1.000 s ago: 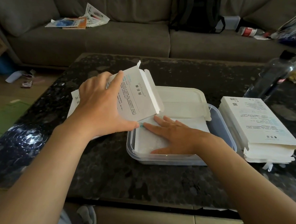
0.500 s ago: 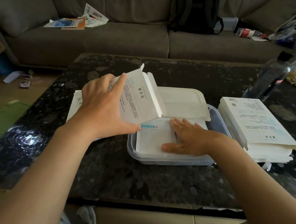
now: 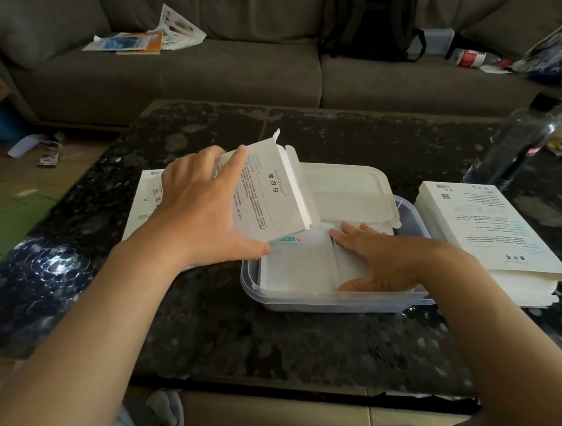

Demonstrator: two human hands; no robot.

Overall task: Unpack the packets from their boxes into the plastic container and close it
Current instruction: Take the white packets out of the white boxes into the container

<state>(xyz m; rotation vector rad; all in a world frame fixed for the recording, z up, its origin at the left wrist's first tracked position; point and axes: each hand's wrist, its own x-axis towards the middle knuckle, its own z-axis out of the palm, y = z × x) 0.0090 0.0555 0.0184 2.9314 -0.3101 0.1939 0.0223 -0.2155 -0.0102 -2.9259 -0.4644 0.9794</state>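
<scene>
Packets (image 3: pixel 297 264) lie flat in the clear plastic container (image 3: pixel 300 300). We see a grey sofa (image 3: pixel 216 75) behind the dark speckled stone bench (image 3: pixel 264 338), which carries the container, a stack of white boxes (image 3: pixel 490 244) to its right and a dark bottle (image 3: pixel 517 143). Our left hand (image 3: pixel 203 214) grips a tilted open box (image 3: pixel 274 199) printed "MX Flower", its lower end over the container. Our right hand (image 3: pixel 383 256) presses the packets with straight fingers (image 3: pixel 347 240).
</scene>
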